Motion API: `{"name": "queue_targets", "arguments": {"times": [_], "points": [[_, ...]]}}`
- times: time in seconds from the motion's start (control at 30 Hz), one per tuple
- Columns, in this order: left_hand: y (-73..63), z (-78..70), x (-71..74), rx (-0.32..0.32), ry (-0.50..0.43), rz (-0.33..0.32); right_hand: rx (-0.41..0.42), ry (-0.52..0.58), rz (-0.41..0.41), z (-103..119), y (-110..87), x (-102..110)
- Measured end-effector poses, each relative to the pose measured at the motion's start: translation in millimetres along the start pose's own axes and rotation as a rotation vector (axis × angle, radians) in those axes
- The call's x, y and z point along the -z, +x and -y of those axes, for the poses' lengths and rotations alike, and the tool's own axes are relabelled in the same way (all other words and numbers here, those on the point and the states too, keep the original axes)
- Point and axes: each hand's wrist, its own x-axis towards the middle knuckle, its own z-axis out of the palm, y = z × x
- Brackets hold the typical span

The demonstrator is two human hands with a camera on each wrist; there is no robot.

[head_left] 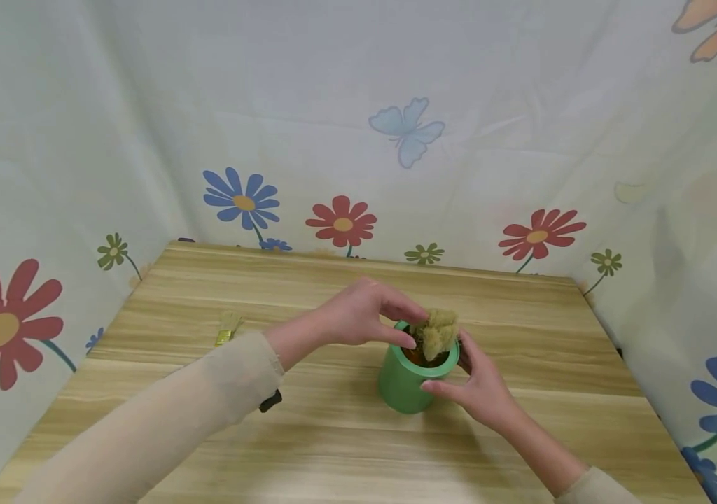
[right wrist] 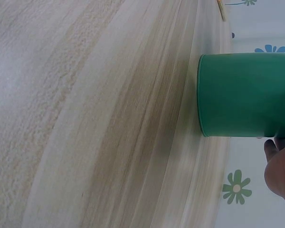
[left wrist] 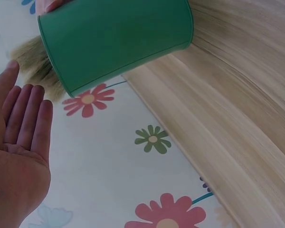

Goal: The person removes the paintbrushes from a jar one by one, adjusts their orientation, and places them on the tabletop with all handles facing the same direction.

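A green cylindrical holder (head_left: pixel 405 385) stands on the wooden table, with a bunch of brushes (head_left: pixel 439 332) in it, tan bristles upward. My right hand (head_left: pixel 484 388) grips the holder near its rim, thumb on the near side and fingers round the right side. At the holder's left, my left hand (head_left: pixel 365 315) reaches over the rim with its fingertips right at the bristles. In the left wrist view the fingers of that hand (left wrist: pixel 23 142) are straight, beside the bristles (left wrist: pixel 35 64). The brush handles are hidden inside the holder.
A flat paintbrush (head_left: pixel 225 337) with a gold ferrule lies on the table (head_left: pixel 308 448) to the left, partly behind my left sleeve. A small black piece (head_left: pixel 270 401) shows below that sleeve. A flowered white cloth (head_left: pixel 333 126) hangs behind the table and at both sides.
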Motion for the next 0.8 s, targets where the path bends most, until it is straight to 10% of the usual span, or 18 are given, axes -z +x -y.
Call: {"name": "queue_targets", "arguments": {"times": [0.8], "points": [[10.4,-6.0,-14.5,-0.023,-0.002,0.026,0.013,-0.008,0.005,0.5,-0.9,0.3]]}}
